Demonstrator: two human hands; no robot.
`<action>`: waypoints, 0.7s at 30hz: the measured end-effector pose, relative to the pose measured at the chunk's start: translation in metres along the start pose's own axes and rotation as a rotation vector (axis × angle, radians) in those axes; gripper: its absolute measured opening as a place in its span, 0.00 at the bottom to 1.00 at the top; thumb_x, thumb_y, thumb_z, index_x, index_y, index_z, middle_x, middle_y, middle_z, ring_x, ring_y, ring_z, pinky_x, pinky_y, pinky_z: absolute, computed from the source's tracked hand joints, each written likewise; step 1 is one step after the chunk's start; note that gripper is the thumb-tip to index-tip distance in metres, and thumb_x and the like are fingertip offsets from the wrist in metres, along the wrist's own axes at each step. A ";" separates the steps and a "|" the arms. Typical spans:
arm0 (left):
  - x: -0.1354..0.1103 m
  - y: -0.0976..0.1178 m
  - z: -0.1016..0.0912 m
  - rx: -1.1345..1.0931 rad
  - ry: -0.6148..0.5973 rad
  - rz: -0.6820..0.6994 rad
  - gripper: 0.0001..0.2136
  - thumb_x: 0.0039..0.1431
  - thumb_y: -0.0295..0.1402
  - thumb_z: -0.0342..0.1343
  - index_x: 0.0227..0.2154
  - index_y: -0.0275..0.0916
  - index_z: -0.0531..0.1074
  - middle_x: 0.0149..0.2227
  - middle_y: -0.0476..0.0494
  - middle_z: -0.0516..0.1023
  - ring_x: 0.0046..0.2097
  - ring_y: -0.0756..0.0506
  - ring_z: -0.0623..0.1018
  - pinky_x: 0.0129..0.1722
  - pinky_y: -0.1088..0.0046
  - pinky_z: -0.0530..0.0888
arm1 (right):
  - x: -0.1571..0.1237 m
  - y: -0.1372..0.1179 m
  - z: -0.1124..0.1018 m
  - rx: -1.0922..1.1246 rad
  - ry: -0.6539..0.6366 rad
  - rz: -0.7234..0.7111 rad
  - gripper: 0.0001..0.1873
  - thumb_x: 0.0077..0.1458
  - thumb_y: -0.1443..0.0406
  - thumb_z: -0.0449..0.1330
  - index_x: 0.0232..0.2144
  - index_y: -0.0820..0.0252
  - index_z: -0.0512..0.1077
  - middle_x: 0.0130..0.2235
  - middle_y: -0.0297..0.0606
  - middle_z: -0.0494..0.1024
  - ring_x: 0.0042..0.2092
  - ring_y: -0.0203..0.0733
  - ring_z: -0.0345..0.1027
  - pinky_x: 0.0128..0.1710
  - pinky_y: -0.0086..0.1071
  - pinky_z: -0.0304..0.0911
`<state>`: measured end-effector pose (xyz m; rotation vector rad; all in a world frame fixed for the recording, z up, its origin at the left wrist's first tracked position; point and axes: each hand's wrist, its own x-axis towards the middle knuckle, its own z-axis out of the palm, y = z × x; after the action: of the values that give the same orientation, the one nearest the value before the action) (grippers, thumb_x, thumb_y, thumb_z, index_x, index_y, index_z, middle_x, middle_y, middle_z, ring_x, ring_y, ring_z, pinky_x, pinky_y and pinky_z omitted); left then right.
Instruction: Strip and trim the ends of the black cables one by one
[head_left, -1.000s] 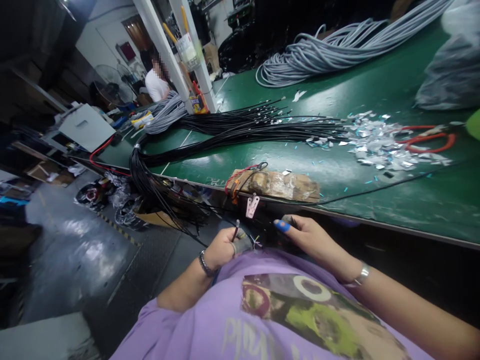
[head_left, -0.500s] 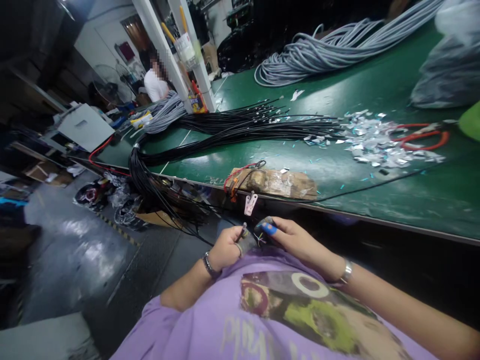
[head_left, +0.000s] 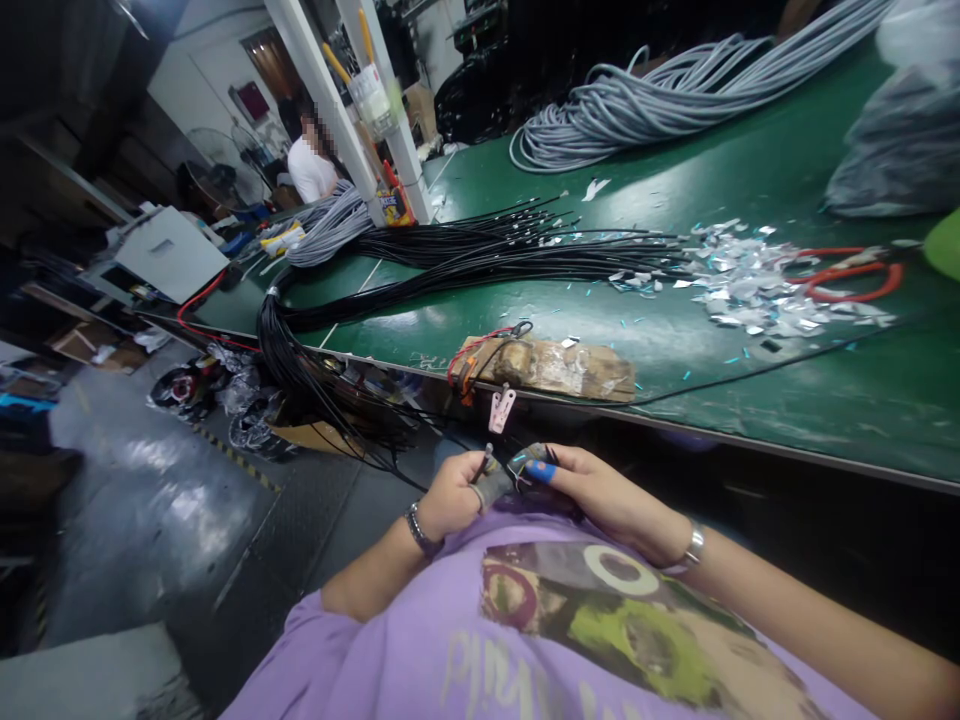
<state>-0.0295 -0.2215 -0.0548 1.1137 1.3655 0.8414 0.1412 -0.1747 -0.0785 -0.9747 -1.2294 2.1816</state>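
Observation:
My left hand (head_left: 450, 495) is closed around a black cable end in front of my shirt, with grey covers on its fingers. Thin, light-coloured wires (head_left: 518, 477) fan out between my two hands. Pinched at those wires is my right hand (head_left: 604, 492), its thumb wrapped in blue tape and a fingertip covered in grey. A small dark piece shows by its fingers, too unclear to name. From the left hand the cable seems to run toward the black cable bundle (head_left: 289, 345) hanging over the table edge.
On the green table (head_left: 757, 400) lie a wooden block (head_left: 559, 368) with a pink clip (head_left: 501, 410) at its edge, white and blue scraps (head_left: 750, 285), orange-handled scissors (head_left: 855, 280) and a grey cable coil (head_left: 622, 110). A person (head_left: 311, 170) is far left behind a post.
My right hand has shifted slightly; its grey-covered fingertip now lies closer to the wires and my left hand. The left hand has stayed almost still.

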 end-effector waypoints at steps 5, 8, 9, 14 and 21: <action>0.001 0.000 0.001 -0.032 -0.020 0.001 0.24 0.38 0.51 0.66 0.17 0.36 0.62 0.14 0.57 0.61 0.17 0.58 0.58 0.18 0.79 0.54 | 0.003 0.005 -0.002 0.008 0.031 0.015 0.26 0.40 0.45 0.66 0.23 0.60 0.66 0.18 0.26 0.61 0.20 0.27 0.45 0.20 0.28 0.37; 0.001 -0.002 0.000 -0.031 -0.011 -0.022 0.24 0.37 0.51 0.66 0.18 0.36 0.63 0.13 0.57 0.61 0.17 0.58 0.58 0.18 0.79 0.54 | 0.003 0.006 -0.002 0.077 0.012 0.043 0.26 0.37 0.45 0.68 0.24 0.60 0.66 0.18 0.25 0.62 0.20 0.27 0.46 0.20 0.27 0.38; 0.001 -0.002 -0.001 -0.029 -0.010 -0.030 0.24 0.37 0.51 0.66 0.18 0.36 0.63 0.13 0.57 0.62 0.17 0.57 0.58 0.18 0.79 0.54 | 0.003 0.006 -0.001 0.105 0.000 0.053 0.26 0.36 0.46 0.69 0.24 0.60 0.66 0.18 0.25 0.63 0.20 0.26 0.46 0.20 0.27 0.38; 0.001 -0.003 -0.002 -0.042 -0.022 -0.053 0.25 0.37 0.53 0.65 0.18 0.37 0.63 0.13 0.56 0.62 0.16 0.57 0.57 0.18 0.78 0.54 | 0.002 0.005 0.000 0.182 -0.032 0.064 0.26 0.34 0.47 0.71 0.24 0.59 0.66 0.18 0.25 0.63 0.19 0.26 0.46 0.19 0.27 0.39; 0.001 -0.003 -0.002 -0.034 -0.012 -0.047 0.25 0.37 0.53 0.65 0.18 0.37 0.62 0.13 0.57 0.61 0.17 0.57 0.57 0.19 0.78 0.54 | 0.003 0.004 0.001 0.089 0.023 0.004 0.24 0.37 0.47 0.69 0.24 0.60 0.68 0.19 0.26 0.63 0.21 0.27 0.46 0.20 0.28 0.39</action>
<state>-0.0313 -0.2209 -0.0573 1.0553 1.3574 0.8198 0.1384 -0.1753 -0.0824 -0.9632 -1.1108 2.2019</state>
